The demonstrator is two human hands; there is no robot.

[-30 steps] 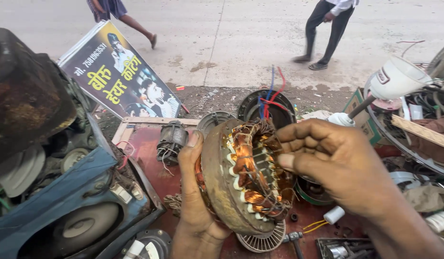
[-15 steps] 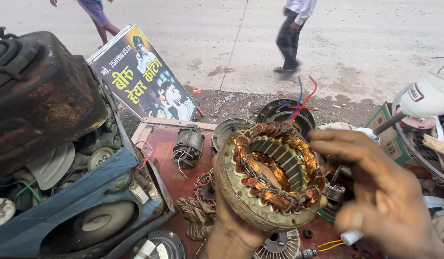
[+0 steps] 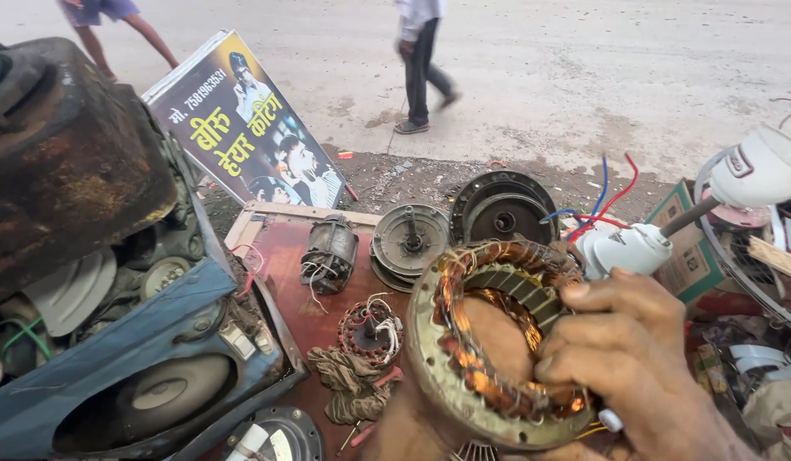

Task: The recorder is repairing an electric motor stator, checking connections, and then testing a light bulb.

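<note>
Copper-wound stator ring (image 3: 498, 341) sat at lower centre of the frame, held tilted above the red table (image 3: 280, 256). Left hand (image 3: 489, 341) reached up through the ring's bore from below; its palm showed inside the opening, and the state of its fingers could not be told. Right hand (image 3: 639, 358) lay at lower right, its fingers (image 3: 583, 329) curled and pressed onto the copper windings on the ring's right side. On the table, left of the ring, rested a small wound rotor (image 3: 370, 329) beside a crumpled rag (image 3: 344, 384). Farther up the table stood a small dark motor (image 3: 329, 252), a round grey end cover (image 3: 410, 239) and a dark round housing (image 3: 502, 209). At upper left leaned a signboard (image 3: 250, 128).
</note>
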